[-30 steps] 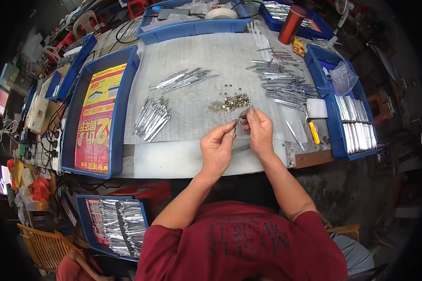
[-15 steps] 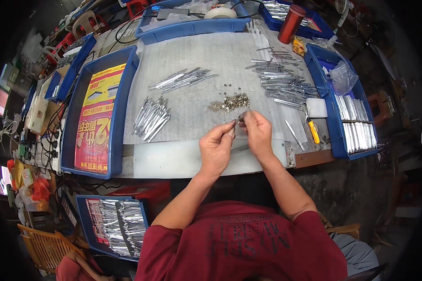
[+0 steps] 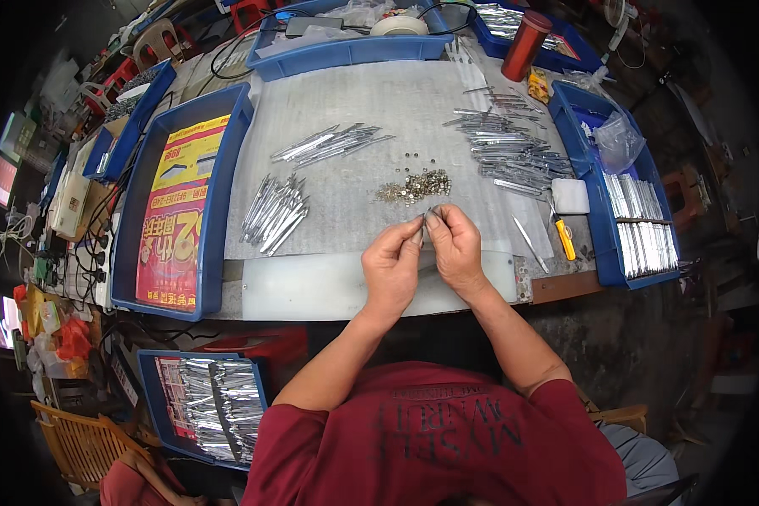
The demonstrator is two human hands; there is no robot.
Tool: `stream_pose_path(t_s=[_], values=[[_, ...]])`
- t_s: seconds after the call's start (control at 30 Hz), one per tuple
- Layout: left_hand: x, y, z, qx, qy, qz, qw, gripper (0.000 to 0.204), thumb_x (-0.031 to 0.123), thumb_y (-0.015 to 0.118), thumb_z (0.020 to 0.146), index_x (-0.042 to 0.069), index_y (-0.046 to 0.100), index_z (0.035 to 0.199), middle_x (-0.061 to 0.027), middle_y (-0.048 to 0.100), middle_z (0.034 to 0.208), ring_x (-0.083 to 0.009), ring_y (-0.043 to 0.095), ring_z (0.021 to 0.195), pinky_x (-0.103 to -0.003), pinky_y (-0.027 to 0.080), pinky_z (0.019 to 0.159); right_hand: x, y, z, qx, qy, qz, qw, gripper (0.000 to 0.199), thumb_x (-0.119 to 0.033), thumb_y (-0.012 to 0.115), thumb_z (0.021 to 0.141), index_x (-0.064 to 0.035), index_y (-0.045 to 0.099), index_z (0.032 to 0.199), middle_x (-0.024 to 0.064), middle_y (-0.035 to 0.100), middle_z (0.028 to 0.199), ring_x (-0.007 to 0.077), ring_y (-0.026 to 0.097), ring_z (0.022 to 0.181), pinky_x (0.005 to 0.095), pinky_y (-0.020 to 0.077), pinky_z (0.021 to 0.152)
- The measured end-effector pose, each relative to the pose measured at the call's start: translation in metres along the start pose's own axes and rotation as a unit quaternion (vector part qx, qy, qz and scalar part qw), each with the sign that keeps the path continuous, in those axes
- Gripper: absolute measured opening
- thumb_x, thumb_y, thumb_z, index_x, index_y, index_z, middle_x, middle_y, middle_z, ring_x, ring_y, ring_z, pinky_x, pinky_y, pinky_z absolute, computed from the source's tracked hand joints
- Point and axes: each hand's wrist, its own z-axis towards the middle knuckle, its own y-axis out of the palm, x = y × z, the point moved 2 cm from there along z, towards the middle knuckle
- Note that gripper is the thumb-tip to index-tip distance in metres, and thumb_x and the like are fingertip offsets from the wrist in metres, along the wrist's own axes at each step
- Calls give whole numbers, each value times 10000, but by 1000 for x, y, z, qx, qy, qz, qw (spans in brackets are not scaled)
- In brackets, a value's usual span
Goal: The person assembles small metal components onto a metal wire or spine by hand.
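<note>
Over the front edge of the work surface, my left hand (image 3: 392, 261) and my right hand (image 3: 455, 251) meet with thumbs and fingertips pinched together. Whatever lies between the fingertips is too small and covered to name. Just beyond them is a heap of small round metal pieces (image 3: 428, 184), some silvery, some brassy. To the left lie two loose bundles of thin silvery metal strips, a nearer bundle (image 3: 275, 212) and a farther bundle (image 3: 333, 145). A larger pile of similar strips (image 3: 514, 152) spreads on the right.
A yellow-handled tool (image 3: 564, 239), a white block (image 3: 570, 196) and a single pointed strip (image 3: 530, 242) lie at right. Blue trays stand around: a left tray (image 3: 238, 143), a back tray (image 3: 354, 52) and a right tray (image 3: 609, 223). A red cylinder (image 3: 524, 46) stands at back right.
My right hand has turned and come down slightly, its fingertips closing in against those of my left hand. The left hand has barely moved.
</note>
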Motion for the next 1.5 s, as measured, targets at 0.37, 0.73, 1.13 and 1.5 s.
stream_pose_path(t_s=[0.37,0.73,1.13,1.5], values=[[-9,2,-5,20,96,96,991,157,-36,531,777,-23,596,920,-66,555,704,-112,497,617,-223,407,549,2,1,-7,-5,33,33,999,129,-101,490,832,25,488,800,122,513,664,201,491,584,302,404,529],[0,7,-9,-6,150,129,980,153,8,522,820,-14,591,955,13,525,718,-36,420,580,-170,342,494,-7,-7,-11,31,-36,-33,998,123,-91,487,832,16,474,772,106,478,625,191,440,548,297,379,511],[2,5,-13,3,176,205,963,159,-25,540,777,-23,596,925,-65,547,708,-114,494,605,-219,402,545,-8,-6,-13,5,32,7,999,137,-94,493,829,29,476,770,100,484,636,165,447,565,284,378,515],[28,-37,-20,-154,252,455,840,241,-85,532,662,15,606,869,-110,539,708,-256,531,630,-319,436,567,4,-49,-25,38,46,-8,998,154,-114,517,836,35,536,868,49,531,691,84,453,603,221,395,554]])
